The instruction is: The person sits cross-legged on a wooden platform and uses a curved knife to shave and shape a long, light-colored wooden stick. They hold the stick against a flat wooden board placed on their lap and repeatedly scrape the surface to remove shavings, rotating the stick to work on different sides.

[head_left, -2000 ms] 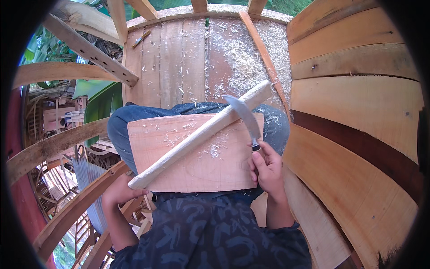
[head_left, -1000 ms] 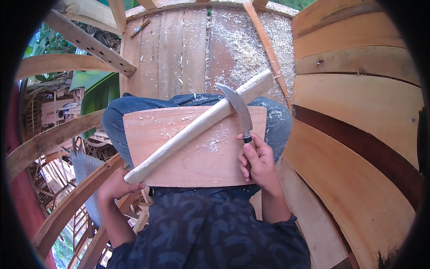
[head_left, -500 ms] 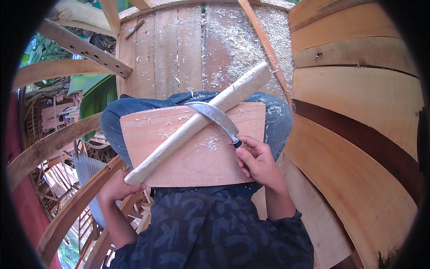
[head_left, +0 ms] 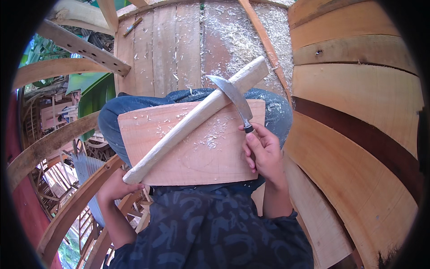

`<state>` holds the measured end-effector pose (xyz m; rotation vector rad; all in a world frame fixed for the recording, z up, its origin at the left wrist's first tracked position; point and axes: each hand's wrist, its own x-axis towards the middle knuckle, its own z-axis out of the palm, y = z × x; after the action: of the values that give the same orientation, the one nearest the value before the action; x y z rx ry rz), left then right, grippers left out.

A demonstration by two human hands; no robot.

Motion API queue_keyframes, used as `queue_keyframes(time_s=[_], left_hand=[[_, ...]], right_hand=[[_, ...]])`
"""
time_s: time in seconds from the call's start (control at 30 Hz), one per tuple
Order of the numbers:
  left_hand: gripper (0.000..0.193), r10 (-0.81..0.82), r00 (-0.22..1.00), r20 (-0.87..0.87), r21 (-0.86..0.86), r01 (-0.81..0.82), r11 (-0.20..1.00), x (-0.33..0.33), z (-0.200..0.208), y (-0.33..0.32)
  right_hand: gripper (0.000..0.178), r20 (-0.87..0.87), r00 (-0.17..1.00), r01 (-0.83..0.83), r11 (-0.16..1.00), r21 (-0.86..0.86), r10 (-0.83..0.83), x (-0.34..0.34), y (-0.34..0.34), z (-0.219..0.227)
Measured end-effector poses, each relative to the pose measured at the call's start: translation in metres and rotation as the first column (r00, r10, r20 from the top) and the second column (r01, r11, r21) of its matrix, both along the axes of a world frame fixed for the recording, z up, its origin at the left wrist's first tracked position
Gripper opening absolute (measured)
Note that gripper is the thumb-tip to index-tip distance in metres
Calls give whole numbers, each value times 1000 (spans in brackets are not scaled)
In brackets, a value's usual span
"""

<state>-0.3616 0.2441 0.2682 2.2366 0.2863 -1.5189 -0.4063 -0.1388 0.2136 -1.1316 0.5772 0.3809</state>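
Note:
Across my lap lies a wide wooden board sprinkled with shavings. A long, pale, carved wooden stick runs over it slantwise, from near left to far right. My left hand is closed round the stick's near end, its fingers partly hidden beneath. In my right hand is the handle of a sickle, a curved blade with a dark collar. The blade crosses over the stick toward its broader far end, its tip pointing to the left.
Shavings cover the plank floor ahead, where a thin wooden strip lies. A small brush-like tool rests far left. Plank walling curves close on my right; open slats stand left.
My right hand has moved the sickle up and to the right, farther along the stick. The stick's far end has shifted slightly; my left hand keeps its hold.

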Motion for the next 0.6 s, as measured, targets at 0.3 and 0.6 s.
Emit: queue_keyframes(time_s=[0.3, 0.6], left_hand=[[38, 43, 996, -81, -14, -44, 999, 2, -2, 6], [39, -11, 998, -65, 26, 13, 1000, 1, -2, 3]], right_hand=[[26, 142, 988, 75, 991, -115, -59, -11, -9, -4], [28, -14, 997, -79, 994, 69, 80, -13, -7, -2]])
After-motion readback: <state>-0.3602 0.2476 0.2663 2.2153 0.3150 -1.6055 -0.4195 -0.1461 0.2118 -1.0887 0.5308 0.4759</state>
